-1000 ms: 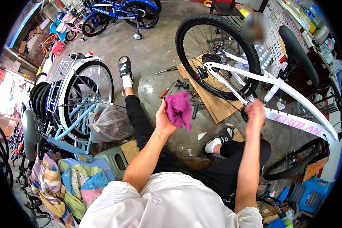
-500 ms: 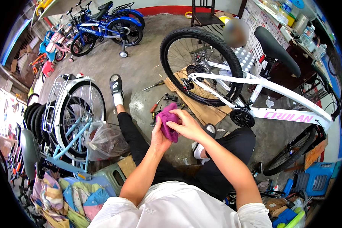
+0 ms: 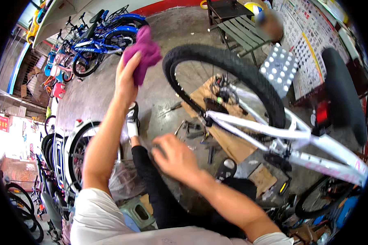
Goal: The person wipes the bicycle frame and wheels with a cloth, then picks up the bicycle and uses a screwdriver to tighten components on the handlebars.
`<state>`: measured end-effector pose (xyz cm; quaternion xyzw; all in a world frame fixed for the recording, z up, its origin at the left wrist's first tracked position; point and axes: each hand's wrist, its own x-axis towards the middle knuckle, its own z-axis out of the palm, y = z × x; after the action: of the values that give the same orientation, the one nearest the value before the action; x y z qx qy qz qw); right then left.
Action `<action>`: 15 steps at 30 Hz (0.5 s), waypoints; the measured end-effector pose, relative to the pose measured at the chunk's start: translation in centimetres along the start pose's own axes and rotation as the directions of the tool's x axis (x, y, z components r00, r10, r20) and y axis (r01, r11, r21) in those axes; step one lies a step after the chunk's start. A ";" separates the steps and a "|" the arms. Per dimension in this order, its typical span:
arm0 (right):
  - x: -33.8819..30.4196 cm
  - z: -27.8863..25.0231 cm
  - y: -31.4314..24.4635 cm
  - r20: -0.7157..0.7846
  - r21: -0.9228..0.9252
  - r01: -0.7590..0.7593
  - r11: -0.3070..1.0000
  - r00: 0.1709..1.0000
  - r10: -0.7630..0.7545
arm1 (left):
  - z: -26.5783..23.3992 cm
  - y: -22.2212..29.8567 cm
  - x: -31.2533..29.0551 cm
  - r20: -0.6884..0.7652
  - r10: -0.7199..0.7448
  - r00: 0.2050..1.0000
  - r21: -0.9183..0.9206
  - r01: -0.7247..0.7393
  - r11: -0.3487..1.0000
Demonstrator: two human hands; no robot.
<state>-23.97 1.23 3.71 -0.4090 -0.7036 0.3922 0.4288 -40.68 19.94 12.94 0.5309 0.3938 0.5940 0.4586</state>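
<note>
A crumpled purple cloth [image 3: 145, 55] is gripped in my left hand [image 3: 128, 77], which is raised far forward with the arm stretched out. My right hand [image 3: 176, 157] hangs lower, over the floor between my legs; it is somewhat blurred, its fingers loosely bent and apart with nothing visible in them. To the right a white bicycle [image 3: 253, 126] stands with its rear wheel [image 3: 216, 55] near the cloth but apart from it. Neither hand touches the bicycle.
Cardboard [image 3: 233, 143] lies under the bicycle, with dark loose parts and tools [image 3: 194, 130] beside it. A slatted folding chair [image 3: 243, 32] and a pack of white-capped bottles [image 3: 279, 67] stand beyond. Blue bicycles [image 3: 106, 38] are far left; a green stool [image 3: 139, 214] is near left.
The hands have parted. My left hand has carried the cloth up and forward to the left, while my right hand has let go of it and dropped lower. The whole view has shifted.
</note>
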 end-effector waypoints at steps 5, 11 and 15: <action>2.6 0.9 3.7 0.236 0.080 0.070 0.994 0.968 -0.087 | 4.2 -3.0 12.7 0.452 -0.243 0.858 0.477 -0.002 0.879; 7.5 -1.4 8.4 0.123 0.132 -0.109 0.985 0.988 0.093 | 5.4 -6.0 11.8 0.644 0.016 0.765 0.516 -0.449 0.729; 7.9 -0.4 9.5 0.069 0.205 -0.161 0.965 0.986 0.150 | 5.6 -6.0 12.9 0.673 0.016 0.739 0.546 -0.512 0.663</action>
<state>-23.66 11.94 -2.46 -0.4052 -0.6351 0.5072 0.4186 -34.62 33.85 11.36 0.8812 0.3292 0.2540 0.2251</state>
